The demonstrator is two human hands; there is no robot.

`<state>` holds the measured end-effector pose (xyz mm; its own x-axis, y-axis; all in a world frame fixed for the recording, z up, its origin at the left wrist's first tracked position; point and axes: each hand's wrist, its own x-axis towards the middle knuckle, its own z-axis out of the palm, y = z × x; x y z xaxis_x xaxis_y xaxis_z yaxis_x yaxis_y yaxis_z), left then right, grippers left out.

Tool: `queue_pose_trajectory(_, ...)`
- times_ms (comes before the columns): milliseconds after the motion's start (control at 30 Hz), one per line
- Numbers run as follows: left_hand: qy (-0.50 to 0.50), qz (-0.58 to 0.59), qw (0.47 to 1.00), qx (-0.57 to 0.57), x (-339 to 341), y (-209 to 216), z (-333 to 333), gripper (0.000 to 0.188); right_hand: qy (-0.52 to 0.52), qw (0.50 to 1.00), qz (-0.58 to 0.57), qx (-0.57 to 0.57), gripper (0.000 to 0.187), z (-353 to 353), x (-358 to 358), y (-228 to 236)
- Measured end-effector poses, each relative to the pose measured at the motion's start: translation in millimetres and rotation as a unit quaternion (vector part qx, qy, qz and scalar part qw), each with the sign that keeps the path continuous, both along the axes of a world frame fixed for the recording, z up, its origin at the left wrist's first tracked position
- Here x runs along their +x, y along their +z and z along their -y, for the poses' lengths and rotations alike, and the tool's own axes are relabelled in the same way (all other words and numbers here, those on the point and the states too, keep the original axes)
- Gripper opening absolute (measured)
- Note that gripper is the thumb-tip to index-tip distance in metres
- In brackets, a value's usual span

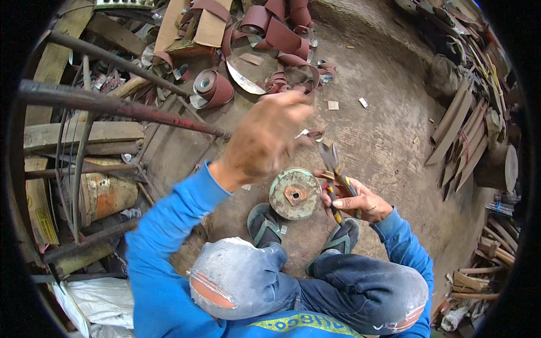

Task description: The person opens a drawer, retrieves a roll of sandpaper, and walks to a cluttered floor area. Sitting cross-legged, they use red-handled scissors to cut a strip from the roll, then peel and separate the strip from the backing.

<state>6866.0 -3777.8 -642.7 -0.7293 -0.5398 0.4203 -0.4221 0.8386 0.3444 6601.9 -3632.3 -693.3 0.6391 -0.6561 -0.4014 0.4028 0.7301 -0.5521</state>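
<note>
My right hand (pixel 365 201) is closed around a pair of pliers (pixel 341 190) with yellow-and-black handles; the jaws point up and away from me, slightly parted. Beside it, a worn greenish round wheel (pixel 280 197) with a rusty centre and a small hole stands between my feet. The fingers of my right hand are at the wheel's right edge; whether they touch it is hard to see. Raised beyond the wheel's left side, my left hand (pixel 265 138) is smeared by motion, so its fingers do not show clearly. Small reddish-and-white scraps (pixel 310 134) appear just past it.
Reddish-brown sandpaper rolls (pixel 217 89) and loose strips (pixel 282 36) lie at the far side near a cardboard box (pixel 211 25). A metal bar frame (pixel 112 104) crosses the left. Curved brown strips (pixel 456 135) and wood offcuts (pixel 476 281) pile up at the right.
</note>
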Motion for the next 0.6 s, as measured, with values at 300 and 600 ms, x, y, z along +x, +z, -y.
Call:
queue_pose_trajectory(300,0.269,0.023,0.868,0.416,44.5,-183.8,-158.8,0.07,-0.119,0.951,-0.285,-0.004,0.039,-43.4,21.3,-114.5)
queue_pose_trajectory(600,0.244,0.011,0.908,0.342,35.7,-78.6,-134.2,0.087,-0.09,0.834,-0.493,-0.232,0.028,-14.2,53.6,-75.7)
